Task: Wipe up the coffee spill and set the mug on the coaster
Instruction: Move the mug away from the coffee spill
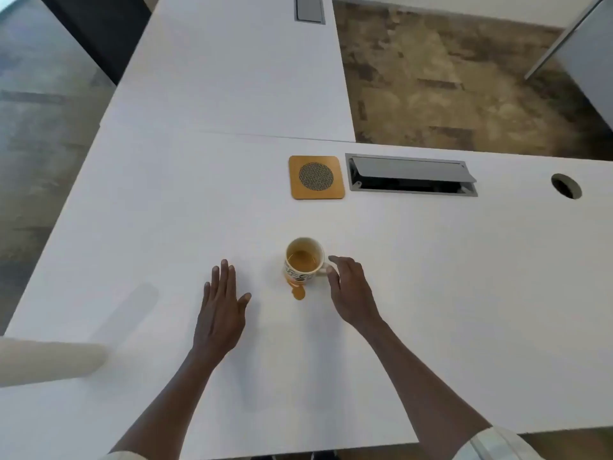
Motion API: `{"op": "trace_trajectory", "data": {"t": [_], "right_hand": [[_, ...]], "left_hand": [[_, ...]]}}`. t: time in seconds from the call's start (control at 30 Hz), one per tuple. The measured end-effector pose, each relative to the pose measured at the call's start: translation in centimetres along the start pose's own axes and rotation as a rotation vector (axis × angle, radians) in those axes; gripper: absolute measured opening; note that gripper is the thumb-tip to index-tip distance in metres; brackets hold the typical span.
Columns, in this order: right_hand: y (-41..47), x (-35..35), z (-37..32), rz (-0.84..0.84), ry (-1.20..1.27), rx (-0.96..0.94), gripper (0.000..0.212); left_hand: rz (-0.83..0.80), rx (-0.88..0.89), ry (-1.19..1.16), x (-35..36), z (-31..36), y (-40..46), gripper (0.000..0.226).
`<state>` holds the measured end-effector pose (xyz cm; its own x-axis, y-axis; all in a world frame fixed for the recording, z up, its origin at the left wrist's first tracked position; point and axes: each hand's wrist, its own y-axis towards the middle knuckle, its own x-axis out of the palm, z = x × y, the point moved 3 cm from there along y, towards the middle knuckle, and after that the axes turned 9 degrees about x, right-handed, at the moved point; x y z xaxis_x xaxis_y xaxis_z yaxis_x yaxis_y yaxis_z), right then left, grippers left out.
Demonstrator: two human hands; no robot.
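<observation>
A cream mug [303, 260] with dark patterns stands upright on the white desk [132, 210], holding light brown coffee. A small puddle of spilled coffee [297, 291] lies on the desk against the mug's near side. My right hand [348, 290] is beside the mug's handle on the right, fingers apart and at or just touching the handle, not closed on it. My left hand [222, 303] rests flat on the desk to the left of the mug, holding nothing. A square wooden coaster [316, 177] with a round mesh centre lies farther back, bare.
A grey cable hatch [411, 177] with its lid tilted open sits right of the coaster, and a round cable hole [566, 185] lies farther right. A pale blurred object [46, 360] juts in at the left edge. A second desk extends behind; carpet lies beyond the desk edges.
</observation>
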<state>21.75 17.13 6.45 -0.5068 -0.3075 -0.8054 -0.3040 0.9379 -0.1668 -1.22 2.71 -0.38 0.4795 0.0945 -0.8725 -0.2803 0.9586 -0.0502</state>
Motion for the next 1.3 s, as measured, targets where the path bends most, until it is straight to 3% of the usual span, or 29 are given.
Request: {"op": "trace_trajectory", "data": {"t": [0.27,0.53,0.7,1.3], "right_hand": [[1.3,1.0,1.8,-0.087,0.135,0.052,0.027],[2.1,1.1,1.6,-0.351,0.413,0.234,0.032],[2.8,0.5,1.4,-0.488,0.459,0.222,0.035],[3.7,-0.5,-1.0,-0.546,0.541,0.145,0.036]], "left_hand": [[-0.063,-0.054,0.100,2.3,-2.0,-0.8,0.073],[-0.020,-0.030,0.137,2.7,-2.5,-1.0,0.075],[-0.004,-0.034,0.126,2.9,-2.5,-0.9,0.073],[0.019,-0.018,0.138,2.8,-2.4,-0.9,0.069]]}}
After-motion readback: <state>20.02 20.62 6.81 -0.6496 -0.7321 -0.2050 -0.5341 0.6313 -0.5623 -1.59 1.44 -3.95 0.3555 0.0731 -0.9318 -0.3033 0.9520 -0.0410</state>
